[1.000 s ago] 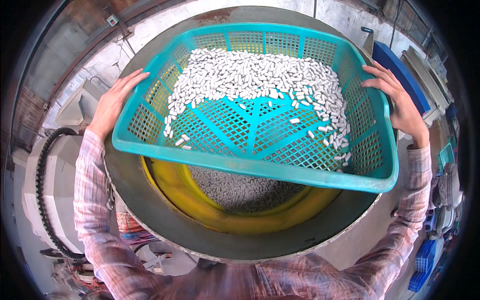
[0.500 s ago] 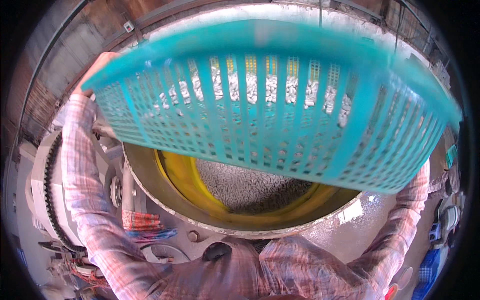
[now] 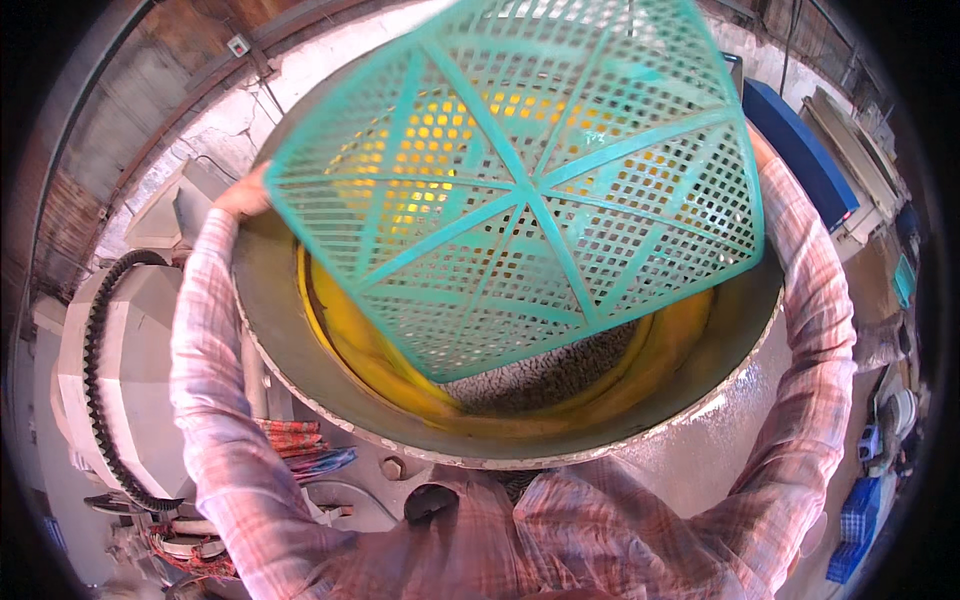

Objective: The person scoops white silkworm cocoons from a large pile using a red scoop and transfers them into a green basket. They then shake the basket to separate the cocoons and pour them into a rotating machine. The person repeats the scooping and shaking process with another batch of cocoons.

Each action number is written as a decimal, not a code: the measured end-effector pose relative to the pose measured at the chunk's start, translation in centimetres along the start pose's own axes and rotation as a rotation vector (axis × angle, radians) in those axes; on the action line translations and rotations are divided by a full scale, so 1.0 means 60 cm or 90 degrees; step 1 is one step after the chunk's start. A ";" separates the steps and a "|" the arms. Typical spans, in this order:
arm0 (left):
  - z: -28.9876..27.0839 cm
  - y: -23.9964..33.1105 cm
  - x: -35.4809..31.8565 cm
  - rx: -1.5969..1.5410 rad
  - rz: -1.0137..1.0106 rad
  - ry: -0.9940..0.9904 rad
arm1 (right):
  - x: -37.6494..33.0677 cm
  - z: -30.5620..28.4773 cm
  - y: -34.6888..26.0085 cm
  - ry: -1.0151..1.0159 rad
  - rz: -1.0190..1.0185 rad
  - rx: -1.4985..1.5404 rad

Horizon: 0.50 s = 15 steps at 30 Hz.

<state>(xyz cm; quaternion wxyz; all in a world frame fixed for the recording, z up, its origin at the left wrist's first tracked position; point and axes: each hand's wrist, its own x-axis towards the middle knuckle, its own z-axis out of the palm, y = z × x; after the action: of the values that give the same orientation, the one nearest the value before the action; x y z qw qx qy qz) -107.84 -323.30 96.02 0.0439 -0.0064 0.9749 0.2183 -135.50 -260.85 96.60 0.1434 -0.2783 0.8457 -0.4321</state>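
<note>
I hold a teal plastic mesh basket (image 3: 520, 180) tipped right over, its underside facing me, above a big round metal drum (image 3: 690, 420) with a yellow inner lining (image 3: 360, 350). My left hand (image 3: 243, 195) grips the basket's left rim. My right hand is mostly hidden behind the basket's right edge; only the wrist (image 3: 762, 150) shows there. Small pale pieces (image 3: 540, 375) lie in a grey heap at the drum's bottom, seen below the basket's lower edge. The basket's contents cannot be seen from this side.
A grey machine housing with a black toothed belt (image 3: 95, 400) stands at the left. A blue box (image 3: 800, 150) sits at the upper right, and blue crates (image 3: 860, 520) at the lower right. Red and blue cloth (image 3: 300, 445) lies by the drum's left base.
The basket, level and full of white pieces a second ago, has been lifted and tipped forward until its bottom faces me; both arms rose with it.
</note>
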 end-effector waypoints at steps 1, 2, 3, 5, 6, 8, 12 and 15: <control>0.009 0.012 0.013 -0.137 -0.011 -0.082 | 0.004 -0.008 0.016 -0.029 -0.021 0.003; 0.000 0.032 0.021 -0.332 -0.124 -0.215 | 0.010 0.017 0.007 -0.067 -0.104 0.006; 0.007 0.051 0.022 -0.358 -0.061 -0.141 | 0.020 0.048 -0.006 0.054 0.186 -0.014; 0.029 0.097 0.012 -0.403 0.065 0.005 | 0.031 0.094 0.004 0.142 0.196 -0.174; 0.034 0.095 0.004 -0.310 0.042 0.013 | 0.024 0.093 0.003 0.055 0.150 -0.198; 0.032 0.057 0.001 -0.210 -0.046 -0.016 | 0.008 0.074 -0.004 -0.059 0.086 -0.195; 0.035 0.048 0.007 -0.137 -0.098 -0.046 | -0.020 0.079 0.017 -0.026 0.086 0.040; 0.031 0.035 0.005 -0.130 -0.119 -0.042 | -0.004 0.116 -0.025 -0.035 -0.041 -0.017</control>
<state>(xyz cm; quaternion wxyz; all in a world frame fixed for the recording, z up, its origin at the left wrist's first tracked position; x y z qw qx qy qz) -108.06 -320.60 95.20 0.0953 -0.0948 0.9407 0.3115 -131.39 -265.97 93.75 0.1484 -0.3191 0.8378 -0.4173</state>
